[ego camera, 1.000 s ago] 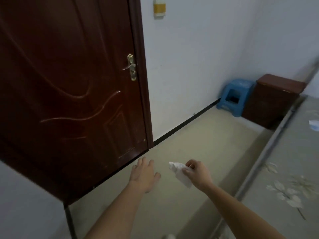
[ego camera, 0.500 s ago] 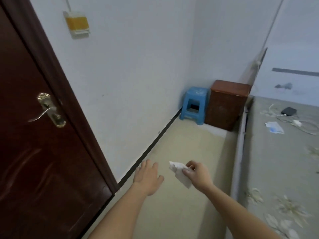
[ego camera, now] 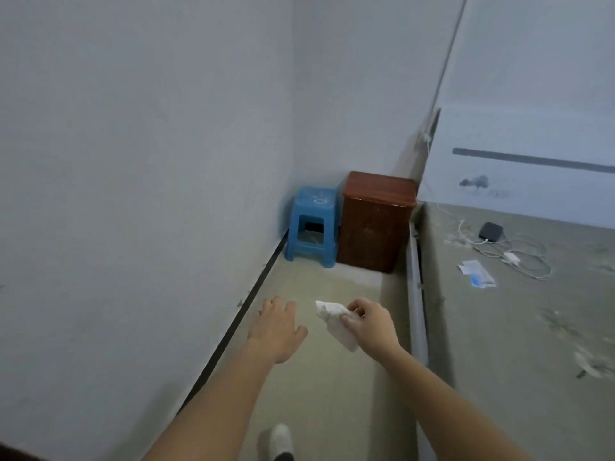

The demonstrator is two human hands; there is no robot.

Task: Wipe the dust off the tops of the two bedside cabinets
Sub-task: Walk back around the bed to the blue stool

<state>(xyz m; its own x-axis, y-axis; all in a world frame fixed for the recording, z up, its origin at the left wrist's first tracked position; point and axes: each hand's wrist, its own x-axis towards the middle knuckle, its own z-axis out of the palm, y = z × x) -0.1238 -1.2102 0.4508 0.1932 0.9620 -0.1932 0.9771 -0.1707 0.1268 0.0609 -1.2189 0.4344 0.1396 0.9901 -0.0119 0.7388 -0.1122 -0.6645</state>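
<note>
Right hand point(ego camera: 371, 326) pinches a crumpled white cloth point(ego camera: 334, 319); left hand point(ego camera: 278, 331) is empty, fingers spread, palm down. Brown bedside cabinet point(ego camera: 376, 221) stands at twelve o'clock, well apart, blue stool point(ego camera: 312, 224) touching its nine o'clock side.

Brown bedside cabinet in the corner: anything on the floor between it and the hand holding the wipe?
Nothing visible. The right hand pinches the white wipe, and only bare beige floor runs up to the brown wooden bedside cabinet. The blue plastic stool stands left of it, against the wall, off the path. The cabinet's top looks bare.
</note>
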